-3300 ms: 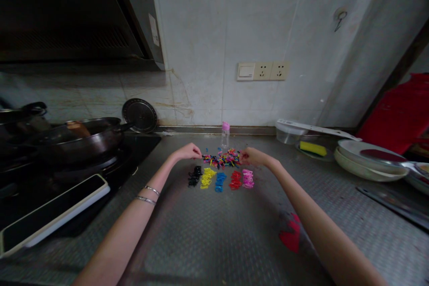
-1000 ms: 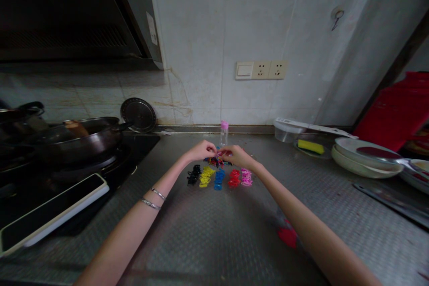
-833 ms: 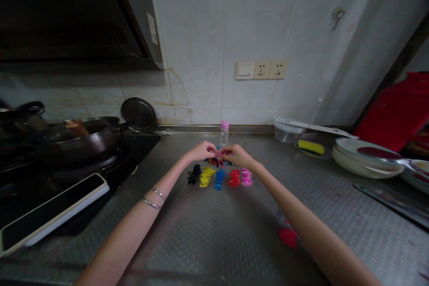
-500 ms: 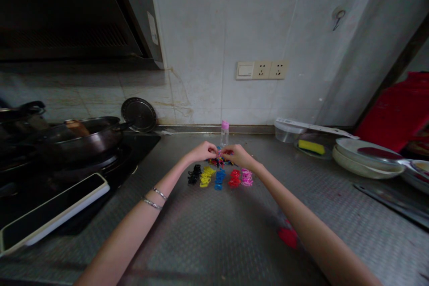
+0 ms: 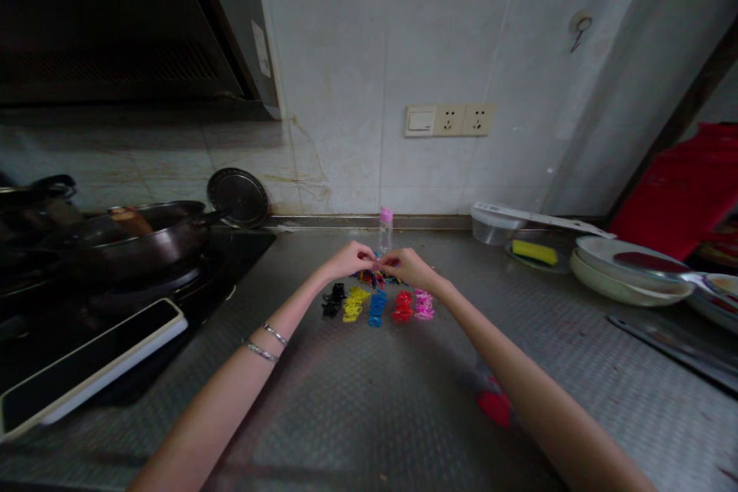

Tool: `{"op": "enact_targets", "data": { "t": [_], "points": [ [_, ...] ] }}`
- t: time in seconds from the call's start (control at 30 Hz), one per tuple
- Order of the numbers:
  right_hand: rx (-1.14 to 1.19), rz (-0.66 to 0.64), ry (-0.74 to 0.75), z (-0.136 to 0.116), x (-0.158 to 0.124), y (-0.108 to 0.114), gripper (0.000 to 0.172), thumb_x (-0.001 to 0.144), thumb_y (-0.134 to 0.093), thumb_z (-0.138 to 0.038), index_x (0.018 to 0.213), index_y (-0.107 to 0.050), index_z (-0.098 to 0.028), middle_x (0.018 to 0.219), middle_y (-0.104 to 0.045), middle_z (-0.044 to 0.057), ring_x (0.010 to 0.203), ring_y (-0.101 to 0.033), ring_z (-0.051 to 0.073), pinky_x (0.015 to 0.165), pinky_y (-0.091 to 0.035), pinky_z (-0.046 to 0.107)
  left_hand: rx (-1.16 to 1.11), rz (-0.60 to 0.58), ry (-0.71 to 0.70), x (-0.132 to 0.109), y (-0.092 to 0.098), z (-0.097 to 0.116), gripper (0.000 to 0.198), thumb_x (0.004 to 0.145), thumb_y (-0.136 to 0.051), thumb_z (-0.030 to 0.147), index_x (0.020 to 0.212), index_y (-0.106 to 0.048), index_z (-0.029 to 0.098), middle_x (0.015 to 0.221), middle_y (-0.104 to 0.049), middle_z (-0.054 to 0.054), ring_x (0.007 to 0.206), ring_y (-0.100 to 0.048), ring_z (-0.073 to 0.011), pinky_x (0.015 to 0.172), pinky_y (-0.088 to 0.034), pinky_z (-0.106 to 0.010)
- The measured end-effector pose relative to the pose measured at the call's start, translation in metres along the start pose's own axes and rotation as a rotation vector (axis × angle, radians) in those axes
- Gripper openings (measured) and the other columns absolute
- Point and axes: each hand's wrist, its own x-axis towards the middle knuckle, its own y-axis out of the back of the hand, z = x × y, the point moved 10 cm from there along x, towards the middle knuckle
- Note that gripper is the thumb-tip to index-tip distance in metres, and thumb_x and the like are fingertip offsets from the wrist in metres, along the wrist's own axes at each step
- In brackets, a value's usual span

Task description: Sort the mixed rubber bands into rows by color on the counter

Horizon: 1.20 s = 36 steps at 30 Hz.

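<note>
My left hand (image 5: 347, 260) and my right hand (image 5: 407, 267) meet over a mixed heap of small coloured rubber bands (image 5: 374, 277) on the steel counter. Both hands are pinched, their fingertips together on a tiny band I can barely make out. In front of the heap lie sorted piles in a row: black (image 5: 334, 301), yellow (image 5: 354, 304), blue (image 5: 377, 307), red (image 5: 403, 307) and pink (image 5: 424, 304). A small clear bottle with a pink cap (image 5: 386, 229) stands just behind the heap.
A wok (image 5: 138, 238) sits on the stove at the left, with a phone (image 5: 86, 366) lying near the stove's front. Stacked plates (image 5: 628, 274), a yellow sponge (image 5: 533, 251) and a plastic container (image 5: 493, 225) are at the right. A red patch (image 5: 493, 404) marks the counter.
Since 3.3 s ago both hands have come together from the two sides of the heap to its middle. Over the last second they have stayed almost still, fingers working.
</note>
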Motion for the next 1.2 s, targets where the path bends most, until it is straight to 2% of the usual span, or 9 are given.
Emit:
{"op": "enact_targets", "data": {
  "t": [0.13, 0.27, 0.33, 0.4, 0.5, 0.73, 0.9, 1.1, 1.2],
  "points": [
    [-0.03, -0.032, -0.052, 0.01, -0.002, 0.009, 0.027, 0.072, -0.054, -0.032, 0.079, -0.07, -0.012, 0.067, -0.065, 0.004, 0.059, -0.052, 0.01, 0.054, -0.037, 0.019, 0.018, 0.009, 0.003, -0.002, 0.006, -0.003, 0.026, 0.069, -0.058, 0.032, 0.075, -0.067, 0.009, 0.067, -0.064, -0.006, 0.059, -0.053, -0.0114, 0.056, -0.038, -0.021],
    [-0.025, -0.203, -0.207, 0.044, -0.014, 0.013, 0.028, 0.069, -0.053, -0.033, 0.069, -0.069, -0.011, 0.051, -0.057, 0.0, 0.045, -0.044, 0.007, 0.044, -0.033, 0.018, 0.034, 0.033, 0.022, -0.003, 0.012, -0.006, 0.026, 0.069, -0.059, 0.033, 0.074, -0.067, 0.009, 0.067, -0.064, -0.006, 0.059, -0.053, -0.0113, 0.055, -0.038, -0.021],
    [0.008, -0.274, -0.295, 0.063, -0.023, 0.015, 0.027, 0.067, -0.054, -0.033, 0.068, -0.068, -0.01, 0.05, -0.056, 0.0, 0.044, -0.043, 0.007, 0.042, -0.034, 0.017, 0.043, 0.035, 0.035, -0.003, 0.013, -0.008, 0.025, 0.069, -0.059, 0.031, 0.073, -0.067, 0.009, 0.067, -0.064, -0.006, 0.058, -0.053, -0.011, 0.055, -0.038, -0.021],
    [0.035, -0.289, -0.361, 0.077, -0.03, 0.018, 0.026, 0.065, -0.055, -0.032, 0.073, -0.069, -0.011, 0.056, -0.059, 0.001, 0.046, -0.045, 0.007, 0.042, -0.036, 0.017, 0.048, 0.028, 0.045, -0.003, 0.012, -0.008, 0.023, 0.069, -0.059, 0.03, 0.073, -0.067, 0.009, 0.067, -0.064, -0.006, 0.059, -0.053, -0.0109, 0.055, -0.038, -0.021],
    [0.045, -0.293, -0.375, 0.084, -0.038, 0.021, 0.027, 0.064, -0.055, -0.031, 0.077, -0.069, -0.012, 0.063, -0.061, 0.003, 0.052, -0.049, 0.008, 0.043, -0.038, 0.016, 0.057, 0.018, 0.055, -0.003, 0.011, -0.007, 0.023, 0.068, -0.059, 0.03, 0.074, -0.067, 0.009, 0.067, -0.065, -0.006, 0.058, -0.053, -0.0108, 0.055, -0.038, -0.021],
    [0.029, -0.264, -0.364, 0.089, -0.059, 0.026, 0.029, 0.064, -0.054, -0.033, 0.076, -0.07, -0.012, 0.056, -0.058, 0.0, 0.045, -0.043, 0.007, 0.04, -0.034, 0.017, 0.052, 0.002, 0.049, -0.003, 0.007, -0.005, 0.026, 0.069, -0.058, 0.033, 0.076, -0.067, 0.009, 0.068, -0.065, -0.006, 0.057, -0.053, -0.0107, 0.054, -0.037, -0.021],
    [0.095, -0.24, -0.367, 0.103, -0.076, 0.026, 0.03, 0.061, -0.058, -0.034, 0.078, -0.07, -0.012, 0.057, -0.06, 0.0, 0.046, -0.044, 0.007, 0.042, -0.033, 0.017, 0.025, -0.035, 0.015, -0.001, -0.009, 0.001, 0.025, 0.069, -0.057, 0.031, 0.076, -0.068, 0.01, 0.067, -0.065, -0.006, 0.058, -0.053, -0.0112, 0.055, -0.038, -0.021],
    [0.141, -0.196, -0.423, 0.116, -0.087, 0.027, 0.032, 0.06, -0.06, -0.035, 0.08, -0.07, -0.013, 0.054, -0.058, -0.001, 0.045, -0.042, 0.007, 0.041, -0.032, 0.018, 0.023, -0.117, 0.045, -0.001, -0.043, 0.018, 0.025, 0.069, -0.054, 0.029, 0.076, -0.068, 0.009, 0.061, -0.063, -0.004, 0.052, -0.049, -0.01, 0.05, -0.034, -0.019],
    [0.133, -0.178, -0.413, 0.114, -0.088, 0.03, 0.031, 0.061, -0.06, -0.035, 0.079, -0.07, -0.012, 0.054, -0.058, -0.001, 0.045, -0.042, 0.007, 0.041, -0.032, 0.018, 0.082, -0.142, -0.004, 0.005, -0.06, 0.031, 0.022, 0.067, -0.055, 0.025, 0.073, -0.069, 0.009, 0.061, -0.063, -0.003, 0.054, -0.049, -0.0099, 0.051, -0.033, -0.019]
  ]
}}
